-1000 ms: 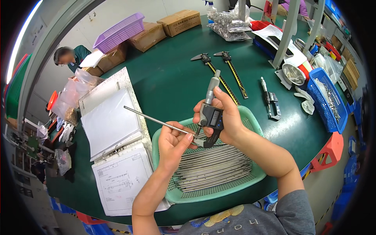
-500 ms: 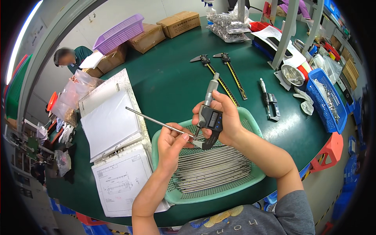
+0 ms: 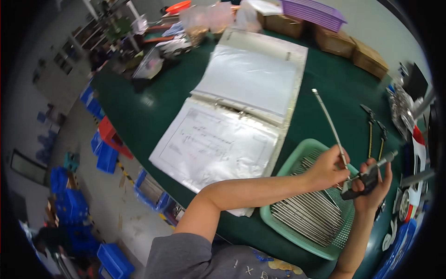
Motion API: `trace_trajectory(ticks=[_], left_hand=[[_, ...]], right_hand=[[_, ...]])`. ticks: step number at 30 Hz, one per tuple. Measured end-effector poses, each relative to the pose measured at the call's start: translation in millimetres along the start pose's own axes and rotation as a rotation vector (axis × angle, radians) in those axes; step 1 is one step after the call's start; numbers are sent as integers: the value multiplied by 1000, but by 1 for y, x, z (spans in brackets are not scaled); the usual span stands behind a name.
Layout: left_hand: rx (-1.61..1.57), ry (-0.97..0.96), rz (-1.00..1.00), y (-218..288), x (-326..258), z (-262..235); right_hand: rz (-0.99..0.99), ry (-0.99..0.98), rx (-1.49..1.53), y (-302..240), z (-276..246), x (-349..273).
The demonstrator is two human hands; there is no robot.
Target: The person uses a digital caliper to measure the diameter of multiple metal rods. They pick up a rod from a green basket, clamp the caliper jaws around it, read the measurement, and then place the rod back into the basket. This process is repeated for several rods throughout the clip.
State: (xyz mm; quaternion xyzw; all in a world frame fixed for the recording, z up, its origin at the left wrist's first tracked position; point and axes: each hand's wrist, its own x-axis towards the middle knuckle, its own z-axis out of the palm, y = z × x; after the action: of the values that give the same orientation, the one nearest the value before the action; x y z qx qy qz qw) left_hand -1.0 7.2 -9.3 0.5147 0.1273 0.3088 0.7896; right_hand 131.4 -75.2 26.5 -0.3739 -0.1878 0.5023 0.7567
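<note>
Since the earlier frame, the view had swung to the left, so the open binder (image 3: 241,111) filled the middle and both hands sat near the right edge; the hands themselves kept almost the same pose. From this I judged that the measuring of the rod was still going on, only the head had turned toward the papers.

The left hand (image 3: 327,169) was closed around the thin metal rod (image 3: 329,122), pinching it near its lower end, while the long upper part pointed up and away over the green table (image 3: 153,116). The right hand (image 3: 374,186) was gripping the micrometer (image 3: 367,179), and the rod's lower end met the tool just beside the left fingertips. Both hands were above the green basket (image 3: 288,162), which held many similar rods (image 3: 309,216).
</note>
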Motion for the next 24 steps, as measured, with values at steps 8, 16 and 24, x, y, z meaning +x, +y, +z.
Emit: trace_trajectory(ticks=[8, 16, 24], left_hand=[[133, 145, 147, -7, -7, 0], [136, 138, 83, -5, -5, 2], [140, 137, 69, -5, -6, 2]], right_hand=[[-21, 3, -130, 7, -13, 6], [-45, -18, -160, 5, -26, 11], [-8, -48, -146, 3, -28, 10]])
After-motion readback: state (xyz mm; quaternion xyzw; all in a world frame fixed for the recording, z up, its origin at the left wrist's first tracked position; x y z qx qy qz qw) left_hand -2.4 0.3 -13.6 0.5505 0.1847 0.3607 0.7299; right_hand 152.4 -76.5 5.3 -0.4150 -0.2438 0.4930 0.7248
